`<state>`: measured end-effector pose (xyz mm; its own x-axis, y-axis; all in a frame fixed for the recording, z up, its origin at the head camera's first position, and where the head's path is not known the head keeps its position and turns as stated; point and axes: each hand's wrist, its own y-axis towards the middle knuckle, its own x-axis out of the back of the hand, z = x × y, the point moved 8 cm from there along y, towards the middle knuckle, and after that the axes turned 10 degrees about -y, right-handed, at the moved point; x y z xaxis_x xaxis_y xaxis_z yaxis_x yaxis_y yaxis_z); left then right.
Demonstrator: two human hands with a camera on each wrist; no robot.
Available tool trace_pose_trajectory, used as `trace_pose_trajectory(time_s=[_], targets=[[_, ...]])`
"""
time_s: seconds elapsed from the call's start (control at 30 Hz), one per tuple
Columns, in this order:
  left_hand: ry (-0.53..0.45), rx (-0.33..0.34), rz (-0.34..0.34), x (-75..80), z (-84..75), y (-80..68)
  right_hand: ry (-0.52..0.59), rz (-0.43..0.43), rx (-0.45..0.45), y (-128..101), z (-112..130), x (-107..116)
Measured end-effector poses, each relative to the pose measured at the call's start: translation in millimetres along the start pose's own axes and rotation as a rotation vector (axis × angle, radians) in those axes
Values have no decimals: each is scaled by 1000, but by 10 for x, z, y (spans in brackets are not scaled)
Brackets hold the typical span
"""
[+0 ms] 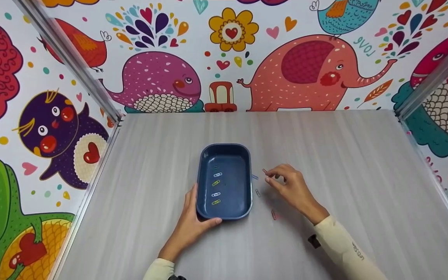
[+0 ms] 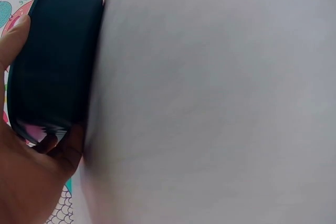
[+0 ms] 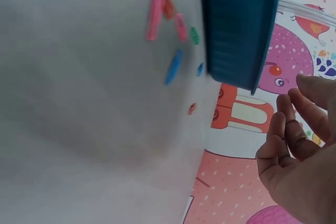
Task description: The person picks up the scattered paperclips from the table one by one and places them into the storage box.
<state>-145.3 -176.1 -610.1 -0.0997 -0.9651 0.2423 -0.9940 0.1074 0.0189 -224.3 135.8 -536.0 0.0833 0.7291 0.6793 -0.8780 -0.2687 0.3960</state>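
A dark blue tray lies in the middle of the grey table and holds several paper clips, white and yellow-green. My left hand grips the tray's near left corner, thumb along the near rim; the left wrist view shows the palm against the tray's wall. My right hand hovers just right of the tray, fingers loosely curled beside a red clip. In the right wrist view those fingers hold nothing visible.
Loose clips lie right of the tray: a blue one, a grey one and a red one. Walls papered with cartoon animals close in the table on three sides, with metal posts in the corners.
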Motion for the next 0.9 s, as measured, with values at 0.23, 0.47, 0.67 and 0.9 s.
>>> trace_pose_trajectory(time_s=[0.23, 0.47, 0.67, 0.9], targets=[[3, -4, -6, 8, -12, 14, 26, 21, -35, -203, -181, -61], [19, -7, -2, 5, -11, 13, 61, 54, -127, -316, -329, -89], [21, -3, -5, 4, -11, 16, 89, 101, -166, -363, -438, -133], [26, -1, -8, 1, -4, 5, 92, 161, -132, -398, -524, -201]])
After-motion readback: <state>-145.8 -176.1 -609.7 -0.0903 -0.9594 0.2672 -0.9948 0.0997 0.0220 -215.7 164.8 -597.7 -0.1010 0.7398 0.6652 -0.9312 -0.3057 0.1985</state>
